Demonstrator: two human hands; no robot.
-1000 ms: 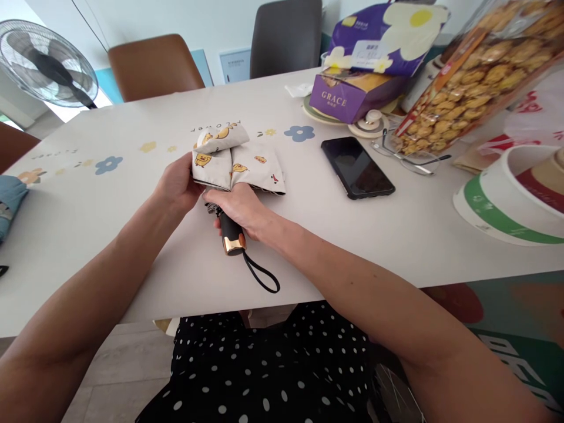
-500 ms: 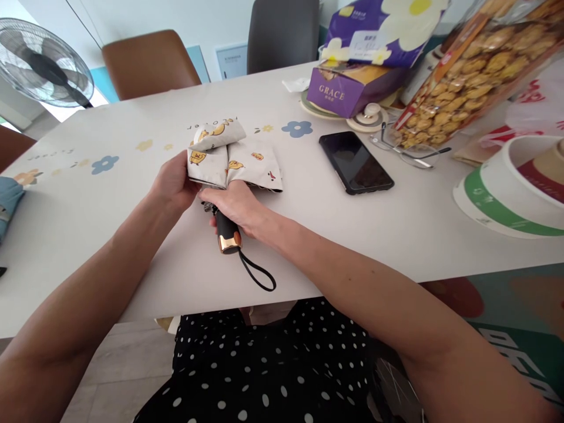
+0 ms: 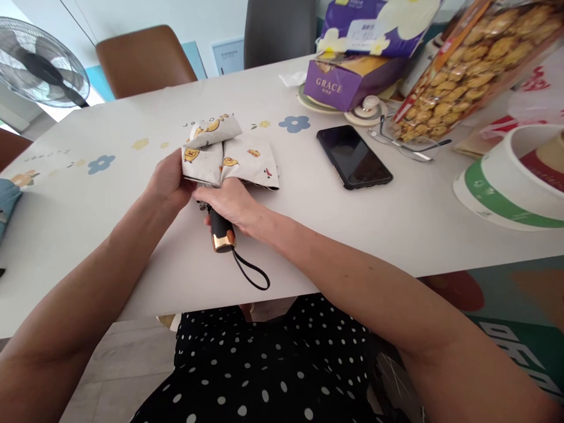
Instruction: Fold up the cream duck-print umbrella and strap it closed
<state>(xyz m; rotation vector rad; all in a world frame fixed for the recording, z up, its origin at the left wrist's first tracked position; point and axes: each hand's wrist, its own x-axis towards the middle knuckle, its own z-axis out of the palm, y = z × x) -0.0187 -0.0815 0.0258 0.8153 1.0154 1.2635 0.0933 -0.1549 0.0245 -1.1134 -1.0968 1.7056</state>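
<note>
A folding umbrella [image 3: 253, 158] with cream fabric and yellow cartoon chicks is collapsed over the table, its canopy in loose folds. Its black handle [image 3: 221, 226] has a gold band and points toward me, with a black wrist strap looping off the end. My left hand [image 3: 167, 179] is closed on the left edge of the fabric, its fingertips hidden beneath. Around the shaft and the lower folds, just above the handle, my right hand [image 3: 229, 202] is wrapped, thumb on top.
On the white table [image 3: 308, 241] lie a black phone [image 3: 355, 157] and glasses [image 3: 414, 147]. A purple box [image 3: 330, 85], a jar of nuts or cookies [image 3: 467, 76] and a white-green paper bowl [image 3: 506, 182] stand at the right. Blue fabric [image 3: 7, 202] rests at the left edge.
The whole view has shifted slightly. Both hands keep their hold on the umbrella, whose folds look nearly the same.
</note>
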